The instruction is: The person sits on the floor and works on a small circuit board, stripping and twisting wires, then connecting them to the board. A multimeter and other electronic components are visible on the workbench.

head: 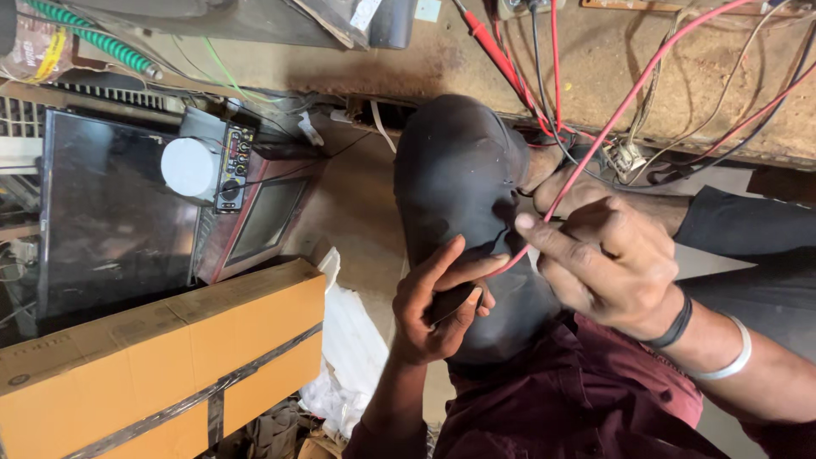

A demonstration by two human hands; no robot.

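Red wire point(595, 140) runs from bench clutter down across raised knee point(463, 183). Right hand point(608, 263) pinches wire beside knee. Left hand point(442, 306) closed on small dark blade-like tool at wire end. Judgement: end preparation underway; joining not yet done.

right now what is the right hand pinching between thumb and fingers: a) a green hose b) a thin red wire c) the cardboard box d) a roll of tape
b, the right hand pinches a thin red wire that runs up from its fingertips toward the workbench, just above the raised knee.
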